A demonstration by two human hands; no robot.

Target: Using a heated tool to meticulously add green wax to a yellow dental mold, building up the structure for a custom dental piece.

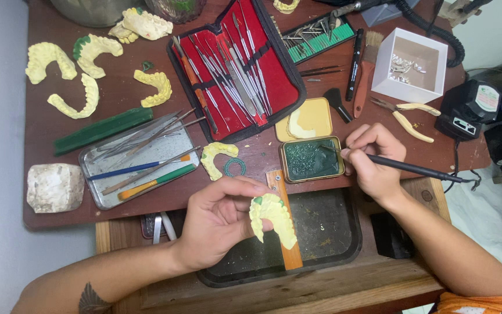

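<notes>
Nearest the camera, the left hand (219, 218) pinches a pale yellow dental cast (273, 220) between thumb and fingers, holding it over the dark tray (332, 232) set in the bench front, beside an orange wooden peg (284, 221) that sticks out over that tray. A dab of green wax sits on the cast's upper end.

Just above the tray's right half, the right hand (374, 163) grips a slim black instrument (413, 168) like a pen, closed tight around it, its tip resting in the small green wax tin (312, 159). The tin's yellow lid (309, 119) lies just beyond it.

The cast is held by its edges only, so it could slip and chip on the tray. Wax carried on the tip could drip before reaching the cast.

Further up from the tray, a red-lined black case (236, 67) lies open with steel tools. Left of it are more yellow casts (82, 75), a metal tray of files (140, 160) and a green bar (103, 131). To the right stand a white square box (411, 64) and a black unit (472, 107) bearing a round pale label.
</notes>
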